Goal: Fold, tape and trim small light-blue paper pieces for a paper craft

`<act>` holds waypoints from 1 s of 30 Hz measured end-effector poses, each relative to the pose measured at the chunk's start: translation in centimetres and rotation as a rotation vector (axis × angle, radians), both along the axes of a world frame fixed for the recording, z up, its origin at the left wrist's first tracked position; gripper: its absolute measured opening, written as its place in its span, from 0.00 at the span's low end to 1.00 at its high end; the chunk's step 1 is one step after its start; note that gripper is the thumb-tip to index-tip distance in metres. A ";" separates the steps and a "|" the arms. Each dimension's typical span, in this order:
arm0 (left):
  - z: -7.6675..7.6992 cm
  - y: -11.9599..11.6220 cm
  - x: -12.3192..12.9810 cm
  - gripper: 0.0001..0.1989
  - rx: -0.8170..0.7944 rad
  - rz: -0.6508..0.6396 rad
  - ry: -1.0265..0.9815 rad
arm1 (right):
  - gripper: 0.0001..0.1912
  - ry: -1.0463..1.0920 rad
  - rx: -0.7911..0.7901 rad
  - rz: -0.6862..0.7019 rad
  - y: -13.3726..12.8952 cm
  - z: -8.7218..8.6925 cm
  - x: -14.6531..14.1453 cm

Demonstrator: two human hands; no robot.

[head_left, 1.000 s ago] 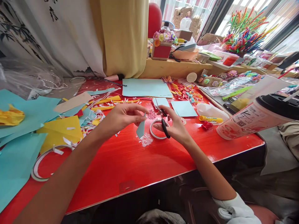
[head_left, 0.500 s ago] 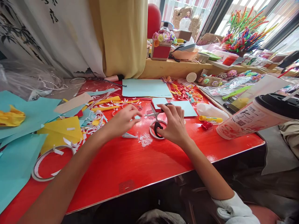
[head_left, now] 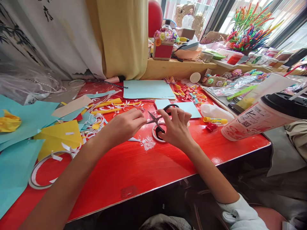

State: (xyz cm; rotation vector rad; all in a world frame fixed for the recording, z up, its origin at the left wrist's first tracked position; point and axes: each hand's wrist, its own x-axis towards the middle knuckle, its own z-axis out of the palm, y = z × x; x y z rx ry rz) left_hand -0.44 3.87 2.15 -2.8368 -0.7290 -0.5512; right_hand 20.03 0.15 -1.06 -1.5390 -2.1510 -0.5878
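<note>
Black-handled scissors (head_left: 155,120) with parted blades are in my right hand (head_left: 176,126), its fingers in and around the loops. My left hand (head_left: 128,123) is closed in a pinch at the blade tips; what its fingertips hold, if anything, is too small to make out. Under the scissors a roll of white tape (head_left: 155,135) lies on the red table (head_left: 115,172). White scraps (head_left: 148,143) and the tip of a pale blue piece lie in front of my left hand. Light blue sheets (head_left: 148,89) are behind both hands.
At the left are blue paper (head_left: 14,166), yellow paper (head_left: 59,137), another tape roll (head_left: 33,179) and cut strips. On the right stand a tilted lidded cup (head_left: 249,119) and, beside it, a yellow glue stick (head_left: 215,120). Flowers and containers line the sill.
My left hand has moved right, to the scissors' tips, and its fingers have closed together. The scissors' blades are spread a little wider. The view has shifted slightly.
</note>
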 end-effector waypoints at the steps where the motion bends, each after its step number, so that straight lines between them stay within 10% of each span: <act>1: 0.0 0.0 0.0 0.15 -0.005 -0.002 0.012 | 0.28 -0.009 0.009 0.001 0.0 -0.1 0.0; 13: -0.1 0.4 -0.1 0.14 -0.129 -0.015 -0.086 | 0.27 -0.047 -0.020 0.108 -0.1 -0.2 0.4; 30: -2.5 5.7 -6.7 0.10 -0.315 0.481 0.149 | 0.28 0.033 -0.111 0.086 0.3 -0.2 0.4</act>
